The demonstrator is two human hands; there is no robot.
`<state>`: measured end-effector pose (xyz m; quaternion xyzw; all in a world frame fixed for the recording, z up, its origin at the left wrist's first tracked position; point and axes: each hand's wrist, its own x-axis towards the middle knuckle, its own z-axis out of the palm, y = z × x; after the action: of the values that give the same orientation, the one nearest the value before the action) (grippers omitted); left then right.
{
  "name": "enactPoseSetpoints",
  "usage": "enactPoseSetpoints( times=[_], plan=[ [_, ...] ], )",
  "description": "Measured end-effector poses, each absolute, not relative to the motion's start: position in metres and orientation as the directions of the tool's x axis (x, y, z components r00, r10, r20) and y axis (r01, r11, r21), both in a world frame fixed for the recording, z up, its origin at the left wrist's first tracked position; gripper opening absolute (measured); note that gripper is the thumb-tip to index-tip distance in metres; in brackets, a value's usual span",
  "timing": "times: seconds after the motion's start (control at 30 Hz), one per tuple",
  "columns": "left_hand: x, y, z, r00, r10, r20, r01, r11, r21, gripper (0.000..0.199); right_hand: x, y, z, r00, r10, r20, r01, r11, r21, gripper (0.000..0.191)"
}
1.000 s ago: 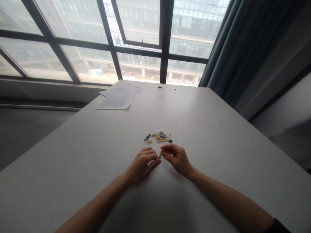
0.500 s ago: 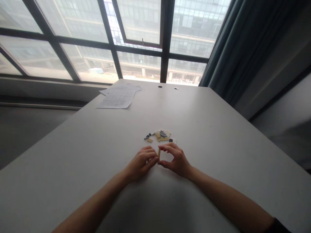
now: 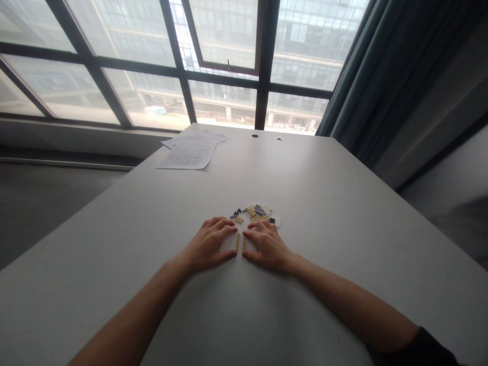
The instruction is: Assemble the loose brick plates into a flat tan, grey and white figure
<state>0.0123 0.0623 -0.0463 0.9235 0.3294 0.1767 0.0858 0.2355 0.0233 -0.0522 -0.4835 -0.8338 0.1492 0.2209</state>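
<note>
Two narrow tan building bricks stand side by side on the white table, a thin gap between them. My left hand has its thumb and fingertips at the two ends of the left tan brick. At the ends of the right tan brick, my right hand pinches in the same way. Just beyond my fingers lies a loose pile of tan, white and grey bricks. Small dark pieces and a short tan brick are left of that pile.
A white piece with a dark brick on or against it sits beyond my right hand. Printed sheets lie at the table's far left. Windows stand behind the table, and a dark curtain hangs at the right.
My hands were together around an upright tan brick, the left fingers closed near it. Now they are slightly apart, with one narrow tan brick at each hand, lined up on the table.
</note>
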Motion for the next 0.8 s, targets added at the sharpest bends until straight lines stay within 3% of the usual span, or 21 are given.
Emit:
enactPoseSetpoints(
  times=[0.13,0.3,0.8],
  plan=[
    [0.0129,0.0620,-0.0459,0.723,0.635,0.271,0.578,-0.771,0.266,0.044,0.2345,0.0244,-0.0558,-0.398,0.881,0.256,0.745,0.473,-0.470,0.055],
    [0.0132,0.0623,-0.0480,0.708,0.644,0.288,0.585,-0.764,0.272,0.039,0.2339,0.0246,-0.0567,-0.371,0.882,0.289,0.739,0.470,-0.484,0.042],
    [0.0143,0.0614,-0.0492,0.703,0.644,0.303,0.582,-0.765,0.276,0.046,0.2332,0.0248,-0.0578,-0.363,0.876,0.319,0.727,0.480,-0.490,0.038]
  ],
)
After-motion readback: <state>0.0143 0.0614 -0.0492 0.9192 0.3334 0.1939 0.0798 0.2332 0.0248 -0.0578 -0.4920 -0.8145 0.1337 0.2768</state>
